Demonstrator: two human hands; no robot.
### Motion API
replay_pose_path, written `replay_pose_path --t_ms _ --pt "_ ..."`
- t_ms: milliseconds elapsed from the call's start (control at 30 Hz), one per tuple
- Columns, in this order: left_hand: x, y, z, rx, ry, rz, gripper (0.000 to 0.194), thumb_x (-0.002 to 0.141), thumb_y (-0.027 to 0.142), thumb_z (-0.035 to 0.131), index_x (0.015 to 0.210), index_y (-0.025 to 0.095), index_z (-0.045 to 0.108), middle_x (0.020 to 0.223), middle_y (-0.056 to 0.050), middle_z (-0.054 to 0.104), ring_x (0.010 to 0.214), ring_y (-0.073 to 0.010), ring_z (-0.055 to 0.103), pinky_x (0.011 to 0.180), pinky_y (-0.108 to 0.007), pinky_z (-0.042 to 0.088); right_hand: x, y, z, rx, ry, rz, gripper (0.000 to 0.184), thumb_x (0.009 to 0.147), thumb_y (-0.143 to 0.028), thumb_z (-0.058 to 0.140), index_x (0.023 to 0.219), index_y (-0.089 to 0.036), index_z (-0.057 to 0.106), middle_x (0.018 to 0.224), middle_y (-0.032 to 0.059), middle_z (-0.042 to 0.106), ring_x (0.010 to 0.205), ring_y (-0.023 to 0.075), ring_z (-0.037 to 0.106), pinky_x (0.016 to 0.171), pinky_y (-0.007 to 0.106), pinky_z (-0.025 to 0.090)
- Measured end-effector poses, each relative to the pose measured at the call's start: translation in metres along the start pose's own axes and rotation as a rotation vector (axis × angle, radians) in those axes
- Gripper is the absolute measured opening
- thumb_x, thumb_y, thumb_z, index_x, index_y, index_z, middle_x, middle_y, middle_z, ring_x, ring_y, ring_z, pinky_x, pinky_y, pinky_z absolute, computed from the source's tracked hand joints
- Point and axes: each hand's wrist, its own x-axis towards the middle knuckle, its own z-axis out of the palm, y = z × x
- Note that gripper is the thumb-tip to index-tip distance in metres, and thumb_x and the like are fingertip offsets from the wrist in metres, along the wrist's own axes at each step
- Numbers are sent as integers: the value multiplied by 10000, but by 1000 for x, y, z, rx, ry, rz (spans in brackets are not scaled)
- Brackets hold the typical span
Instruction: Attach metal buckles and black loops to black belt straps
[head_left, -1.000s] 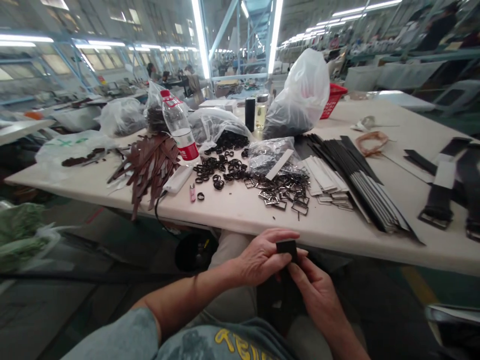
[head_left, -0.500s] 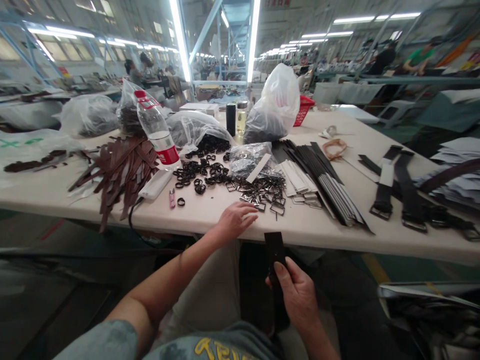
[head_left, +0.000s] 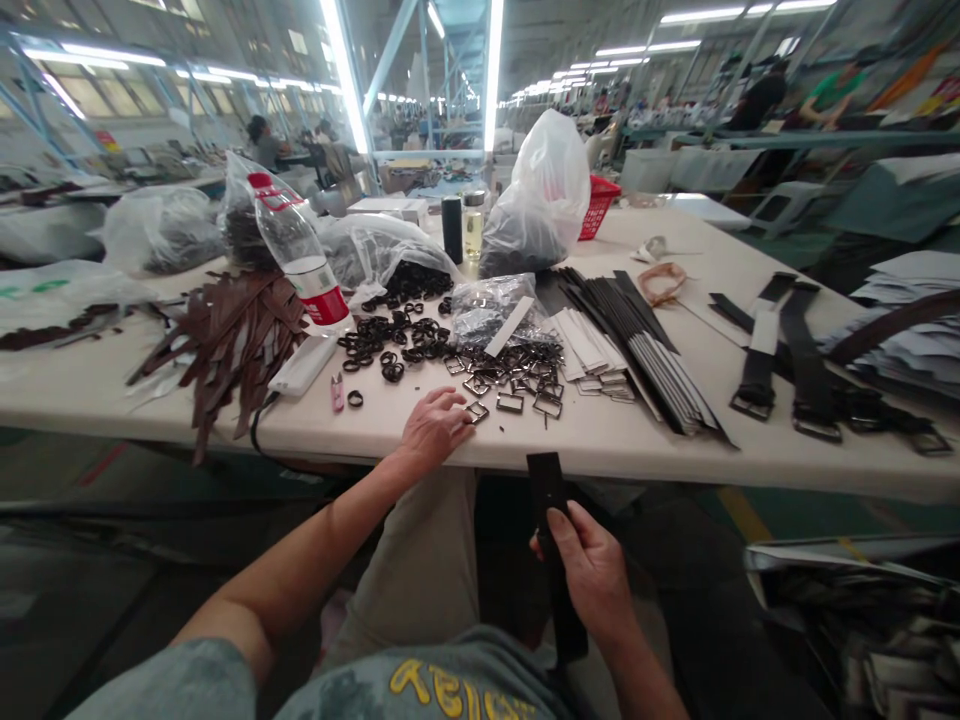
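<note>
My left hand (head_left: 435, 425) is over the table's front edge, its fingers closed on a metal belt buckle (head_left: 476, 411) at the near side of the buckle pile (head_left: 517, 370). Another buckle (head_left: 510, 403) lies just to its right. My right hand (head_left: 589, 560) grips a dark belt strap (head_left: 546, 480) below table height, thumb on top. The strap's squared end points up toward the table, with small holes in it. Its lower part hangs down by my lap.
Black belt loops (head_left: 420, 335), pink thread snips (head_left: 337, 392) and brown strips (head_left: 232, 340) lie left, near a plastic bottle (head_left: 304, 255). Dark straps (head_left: 637, 340) and finished belts (head_left: 810, 360) lie right. A bagged heap (head_left: 536, 200) stands behind.
My left hand has drawn back leftward from the buckle pile, with a buckle at its fingertips. The right hand still holds the strap in nearly the same place. The view has shifted slightly.
</note>
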Motion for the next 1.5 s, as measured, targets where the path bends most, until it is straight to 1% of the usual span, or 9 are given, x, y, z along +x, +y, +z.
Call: replay_pose_path --t_ms 233,400,733,800,900,967,1200,1400,1500 --pt "-39 -2 -19 -29 -39 -38 229 831 341 716 988 178 682 1112 -111 677 1106 -262 586 965 -416 497 4 -1 4 106 -62 70 510 855 -669 555 710 -186 630 656 43 677 557 164 604 544 255 481" --pt "-49 -3 -23 -68 5 -26 46 878 216 638 901 189 668 991 -79 700 988 -221 615 901 -365 504 5 -1 5 116 -76 81 506 842 -669 575 699 -186 622 644 36 670 559 162 597 550 256 475" --pt "-30 -9 -23 -190 35 -377 72 799 147 608 799 198 658 769 -13 681 731 -159 616 734 -275 479 7 -4 10 118 -104 100 533 823 -705 566 698 -189 612 647 44 668 553 165 580 540 260 461" --pt "-25 -16 -23 -229 62 -449 84 800 190 624 864 194 678 752 -2 679 674 -143 604 689 -258 476 6 -4 11 122 -108 96 533 822 -706 566 698 -189 610 647 42 666 552 164 578 536 260 458" --pt "-18 -26 -24 -285 65 -538 293 794 211 635 1081 184 685 787 -5 695 634 -132 604 656 -247 481 5 -4 11 130 -113 102 525 823 -698 571 694 -190 612 641 36 664 548 161 576 520 255 446" --pt "-15 -32 -25 -287 46 -552 339 778 178 630 1109 183 701 812 -16 708 637 -134 611 677 -252 489 5 -4 10 136 -109 102 517 826 -687 577 692 -188 618 640 34 666 550 159 580 524 253 448" --pt "-11 -35 -38 -336 -19 -542 272 709 132 652 925 229 785 786 -16 714 711 -168 641 775 -284 494 6 2 10 159 -101 109 485 840 -649 594 706 -184 624 650 31 675 557 153 588 535 248 456" --pt "-15 -37 -41 -516 19 -637 185 741 238 652 880 173 756 740 -27 727 681 -170 662 731 -293 517 8 0 9 192 -123 142 482 839 -638 605 706 -176 625 642 27 667 552 141 577 529 238 447" --pt "-15 -28 -36 -645 54 -658 224 772 329 633 885 152 710 762 -35 729 683 -162 678 708 -290 539 9 -7 14 273 -185 177 460 843 -614 615 720 -171 619 654 27 671 555 135 575 544 236 451"
